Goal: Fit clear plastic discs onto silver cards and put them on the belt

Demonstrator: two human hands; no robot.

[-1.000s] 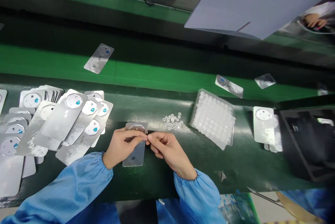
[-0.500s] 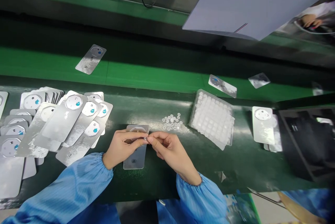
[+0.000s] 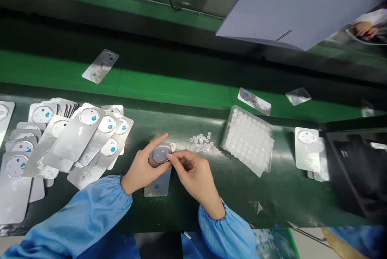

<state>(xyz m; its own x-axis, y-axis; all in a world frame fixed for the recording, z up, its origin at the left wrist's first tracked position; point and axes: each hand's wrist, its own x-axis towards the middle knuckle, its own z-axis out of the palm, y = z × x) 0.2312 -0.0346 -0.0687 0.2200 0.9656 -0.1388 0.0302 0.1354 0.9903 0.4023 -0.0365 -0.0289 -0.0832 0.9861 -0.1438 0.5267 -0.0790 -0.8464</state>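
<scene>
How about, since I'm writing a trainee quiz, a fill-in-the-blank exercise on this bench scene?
The plate beneath the left hand rests on a ____ bench.
The big plate pile lies to the ____ of that hand.
The tray of white pieces stands to the ____ of the loose rings.
Missing words: green; left; right.

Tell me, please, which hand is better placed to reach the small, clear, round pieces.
The right hand, probably: it's nearer the pieces, while the left hand is spread over the grey rectangular plate.
</scene>
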